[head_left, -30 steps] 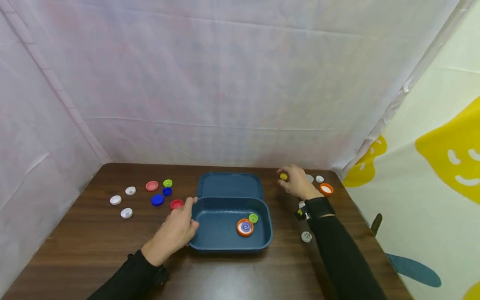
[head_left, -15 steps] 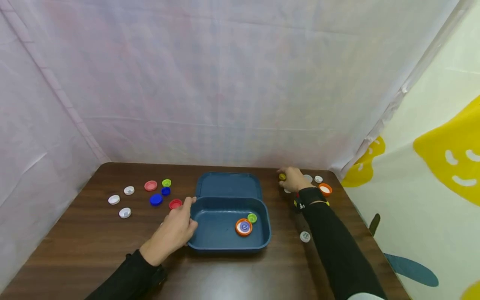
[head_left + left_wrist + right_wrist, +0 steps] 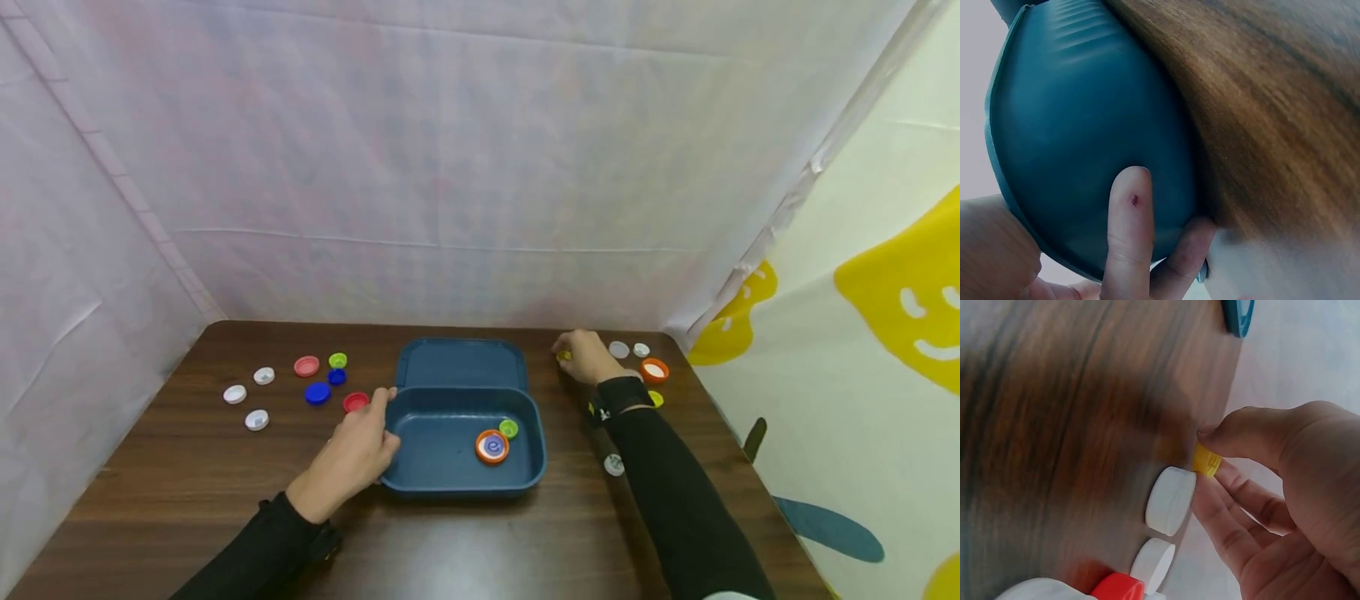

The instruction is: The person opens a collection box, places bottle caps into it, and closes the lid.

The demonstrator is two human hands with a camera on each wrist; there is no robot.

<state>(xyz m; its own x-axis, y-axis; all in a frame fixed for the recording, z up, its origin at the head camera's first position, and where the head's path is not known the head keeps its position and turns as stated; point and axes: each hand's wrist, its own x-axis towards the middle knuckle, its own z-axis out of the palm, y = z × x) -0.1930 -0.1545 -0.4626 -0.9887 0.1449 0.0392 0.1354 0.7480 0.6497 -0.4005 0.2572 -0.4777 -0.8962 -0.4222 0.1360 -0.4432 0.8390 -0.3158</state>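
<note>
My left hand grips the left rim of a dark blue plastic box, its fingers against the outer wall in the left wrist view. Inside the box lie an orange cap with a white and purple centre and a green cap. At the far right of the table, my right hand pinches a yellow bottle cap between thumb and fingers. A white cap lies close beside those fingers in the right wrist view.
Behind the box lies its dark blue lid. Several red, blue, green and white caps are spread at the left, such as a blue cap. On the right are an orange cap and several others, partly hidden by my arm. A white curtain hangs behind.
My right fingers have drawn in around the yellow bottle cap, which now shows less in the head view. My left hand and the box stay in place.
</note>
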